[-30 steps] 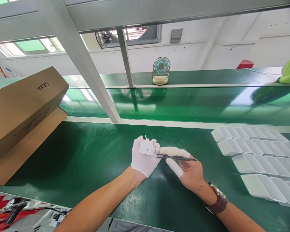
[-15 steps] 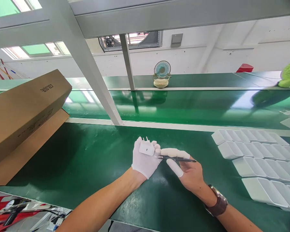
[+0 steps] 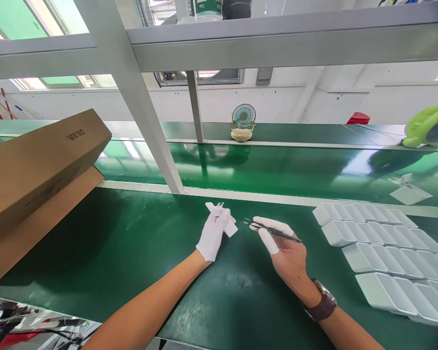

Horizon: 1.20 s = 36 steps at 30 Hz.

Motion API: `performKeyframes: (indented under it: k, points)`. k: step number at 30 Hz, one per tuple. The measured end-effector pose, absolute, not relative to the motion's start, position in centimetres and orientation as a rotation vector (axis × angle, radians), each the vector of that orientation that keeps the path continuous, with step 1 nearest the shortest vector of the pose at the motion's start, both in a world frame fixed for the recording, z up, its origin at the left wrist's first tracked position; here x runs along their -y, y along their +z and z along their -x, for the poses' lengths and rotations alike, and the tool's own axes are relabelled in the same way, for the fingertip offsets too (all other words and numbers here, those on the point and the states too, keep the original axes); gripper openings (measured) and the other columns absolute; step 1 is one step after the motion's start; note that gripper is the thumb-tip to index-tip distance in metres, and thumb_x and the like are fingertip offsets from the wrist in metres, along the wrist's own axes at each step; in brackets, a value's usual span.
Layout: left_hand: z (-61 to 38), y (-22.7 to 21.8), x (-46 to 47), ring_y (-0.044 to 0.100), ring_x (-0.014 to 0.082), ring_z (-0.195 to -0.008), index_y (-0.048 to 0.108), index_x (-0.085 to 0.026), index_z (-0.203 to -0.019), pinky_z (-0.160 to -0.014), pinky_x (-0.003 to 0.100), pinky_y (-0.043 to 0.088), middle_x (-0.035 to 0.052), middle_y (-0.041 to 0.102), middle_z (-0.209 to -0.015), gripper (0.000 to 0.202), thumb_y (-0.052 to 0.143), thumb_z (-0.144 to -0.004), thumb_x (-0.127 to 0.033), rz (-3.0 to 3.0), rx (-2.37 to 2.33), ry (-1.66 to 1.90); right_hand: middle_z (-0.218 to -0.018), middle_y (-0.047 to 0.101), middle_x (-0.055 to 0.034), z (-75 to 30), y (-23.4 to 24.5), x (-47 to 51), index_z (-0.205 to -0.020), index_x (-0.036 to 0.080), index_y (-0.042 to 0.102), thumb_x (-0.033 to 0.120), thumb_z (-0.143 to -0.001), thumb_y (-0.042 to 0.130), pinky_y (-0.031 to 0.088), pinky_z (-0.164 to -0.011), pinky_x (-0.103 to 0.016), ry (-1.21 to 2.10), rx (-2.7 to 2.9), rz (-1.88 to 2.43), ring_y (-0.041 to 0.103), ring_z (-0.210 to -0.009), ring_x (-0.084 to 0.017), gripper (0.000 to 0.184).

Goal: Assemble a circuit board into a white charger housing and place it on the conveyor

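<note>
My left hand [image 3: 210,234], in a white glove, is closed around a white plug charger [image 3: 231,228] above the green bench. Its metal prongs point away from me, and my fingers hide part of its body. To the right, my right hand [image 3: 287,255] wears white finger cots and pinches a pair of black tweezers [image 3: 279,233]. The tweezer tips point left toward the charger, with a gap between them. Whether the tips grip anything is too small to tell.
White divided trays [image 3: 377,291] stand in rows at the right. A large cardboard box [image 3: 40,165] lies at the left. Behind the bench runs a green belt [image 3: 277,167] carrying a white piece [image 3: 410,194]. A small fan [image 3: 243,119] and a green fan [image 3: 428,124] stand beyond.
My left hand has turned over from an upturned palm, closing round the charger. The tweezers have drawn away from it to the right. The view has tilted upward slightly.
</note>
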<state>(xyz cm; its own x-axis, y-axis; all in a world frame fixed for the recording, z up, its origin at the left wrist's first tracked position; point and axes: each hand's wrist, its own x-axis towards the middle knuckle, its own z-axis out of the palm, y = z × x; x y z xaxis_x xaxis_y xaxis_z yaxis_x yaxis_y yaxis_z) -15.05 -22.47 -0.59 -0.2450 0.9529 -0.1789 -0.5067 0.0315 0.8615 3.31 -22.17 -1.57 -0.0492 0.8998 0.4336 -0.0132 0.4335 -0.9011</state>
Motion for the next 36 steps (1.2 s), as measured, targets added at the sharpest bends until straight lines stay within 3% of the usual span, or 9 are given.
performKeyframes:
  k: [3,8,12,15,18,22,26,30,36]
  points:
    - [15.3,-1.1,22.2,0.058,0.0108,-0.068,0.067,-0.020,-0.100,-0.069,0.024,0.045,-0.0004,0.067,-0.085,0.041,0.092,-0.067,-0.024,-0.916,-1.303,1.443,-0.115,0.077,-0.0094,-3.5,-1.7,21.3,-0.114,0.023,0.075,0.033,-0.094,0.072,0.062,-0.099,-0.046,0.898,1.348,0.909,0.076,-0.102,-0.025,0.023]
    - [15.4,-2.0,22.0,0.061,0.0132,-0.069,0.059,-0.021,-0.121,-0.072,0.031,0.050,0.0022,0.067,-0.096,0.063,0.088,-0.065,-0.023,-1.231,-1.469,1.051,-0.126,0.073,-0.0100,-3.6,-2.6,20.3,-0.113,0.023,0.076,0.041,-0.100,0.062,0.054,-0.110,-0.049,0.908,1.449,0.992,0.071,-0.117,-0.026,0.026]
    - [16.3,-0.4,21.8,0.065,0.0231,-0.099,0.049,-0.022,-0.141,-0.090,0.041,0.052,0.0127,0.062,-0.127,0.095,0.090,-0.056,-0.021,-1.473,-1.558,1.044,-0.132,0.070,-0.0098,-3.7,-3.6,20.1,-0.137,0.024,0.061,0.034,-0.105,0.055,0.056,-0.109,-0.049,0.928,1.465,0.877,0.070,-0.119,-0.025,0.034]
    - [17.2,2.6,22.6,0.059,0.0273,-0.114,0.058,-0.023,-0.133,-0.100,0.045,0.047,0.0126,0.059,-0.135,0.069,0.083,-0.069,-0.030,-1.673,-1.795,1.365,-0.148,0.058,-0.0103,-4.0,-3.9,20.6,-0.151,0.027,0.047,0.020,-0.106,0.047,0.047,-0.117,-0.053,0.649,1.710,0.783,0.058,-0.136,-0.026,0.045]
    - [17.2,5.2,24.3,0.060,0.0201,-0.088,0.071,-0.023,-0.105,-0.082,0.035,0.048,0.0045,0.071,-0.100,0.022,0.062,-0.092,-0.038,-1.746,-1.818,1.317,-0.161,0.042,-0.0146,-4.1,-3.5,21.3,-0.161,0.023,0.032,0.008,-0.102,0.047,0.042,-0.121,-0.054,0.289,1.991,0.573,0.040,-0.150,-0.029,0.063]
    - [15.9,5.1,26.9,0.054,0.0146,-0.070,0.066,-0.018,-0.075,-0.065,0.028,0.042,0.0006,0.065,-0.075,0.034,0.054,-0.097,-0.041,-1.632,-1.364,0.789,-0.159,0.043,-0.0201,-3.9,-2.8,22.3,-0.162,0.013,0.024,0.001,-0.095,0.050,0.042,-0.120,-0.058,0.059,2.108,0.313,0.035,-0.152,-0.033,0.073]
    - [14.9,3.5,28.4,0.057,0.0148,-0.077,0.068,-0.015,-0.092,-0.071,0.028,0.047,0.0023,0.067,-0.086,0.019,0.071,-0.087,-0.033,-1.268,-1.091,0.906,-0.152,0.052,-0.0191,-3.4,-2.8,23.1,-0.162,0.010,0.025,0.002,-0.094,0.050,0.035,-0.123,-0.062,0.001,2.216,0.277,0.037,-0.151,-0.033,0.072]
    - [17.1,3.6,28.2,0.069,0.0230,-0.091,0.065,-0.015,-0.105,-0.085,0.038,0.056,0.0091,0.071,-0.100,0.029,0.070,-0.089,-0.039,-1.121,-1.038,1.091,-0.154,0.051,-0.0192,-2.7,-3.1,23.8,-0.163,0.009,0.020,0.013,-0.098,0.054,0.040,-0.122,-0.055,0.045,2.247,0.419,0.042,-0.148,-0.030,0.073]
    - [30.0,2.9,25.2,0.070,0.0215,-0.081,0.065,-0.019,-0.113,-0.082,0.036,0.057,0.0067,0.074,-0.097,0.036,0.048,-0.095,-0.045,-1.472,-2.071,0.997,-0.155,0.049,-0.0169,-3.3,-4.2,21.9,-0.164,0.017,0.023,0.018,-0.101,0.055,0.049,-0.115,-0.055,0.019,2.130,0.684,0.045,-0.145,-0.033,0.071]
